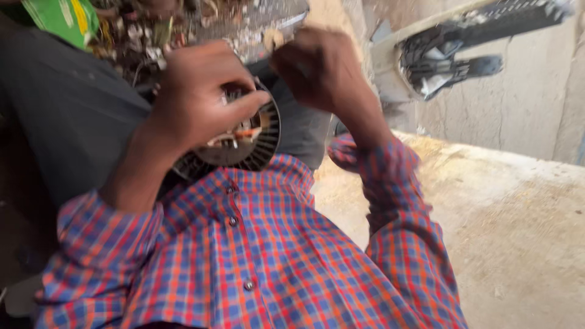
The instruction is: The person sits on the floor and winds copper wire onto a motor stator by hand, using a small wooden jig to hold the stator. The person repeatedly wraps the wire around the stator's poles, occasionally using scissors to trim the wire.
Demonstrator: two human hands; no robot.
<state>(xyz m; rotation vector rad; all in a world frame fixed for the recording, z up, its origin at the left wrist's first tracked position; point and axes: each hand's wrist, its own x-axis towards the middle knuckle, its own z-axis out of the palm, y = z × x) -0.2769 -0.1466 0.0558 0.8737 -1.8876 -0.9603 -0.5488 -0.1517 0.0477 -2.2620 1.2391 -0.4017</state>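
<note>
Views: one, worn on the head.
Direction: steeply downward along the wearer's own checked shirt [262, 256], tilted sideways.
Nearness: very close; the shirt fills the lower frame.
Beyond the shirt: concrete floor [518, 231] to its right, a wall [530, 103] above that.

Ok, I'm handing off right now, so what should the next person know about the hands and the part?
Left hand: closed around the round black finned part, held against the lap just above the checked shirt.
Right hand: raised beside the part, fingers curled; blurred, so its grip cannot be told.
Done: part is in hand, its wired inside facing up.
Left: cannot be judged from this blurred view.
</note>
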